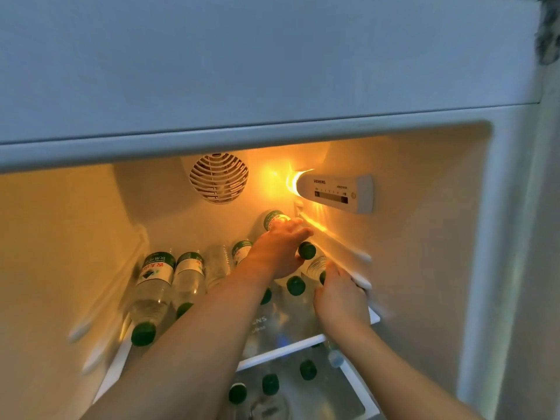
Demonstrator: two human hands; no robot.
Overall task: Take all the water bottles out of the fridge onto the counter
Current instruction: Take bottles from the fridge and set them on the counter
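Several clear water bottles with dark green caps lie on their sides on the fridge's glass shelf (283, 349), caps toward me; two are at the left (155, 284) (190, 275). More are stacked at the right. My left hand (277, 251) reaches deep in and is wrapped over the topmost bottle (274, 219) of that stack, whose cap (306, 250) shows beside my fingers. My right hand (339, 295) lies back-up over the neck end of a bottle (316, 266) against the right wall; its grip is hidden. More bottles (308, 370) stand below the shelf.
The fridge's control panel (333, 193) and a glowing lamp sit on the right wall just above my left hand. A round fan grille (218, 177) is on the back wall. The closed upper door (242, 71) overhangs the opening. Shelf rails (362, 256) run along both side walls.
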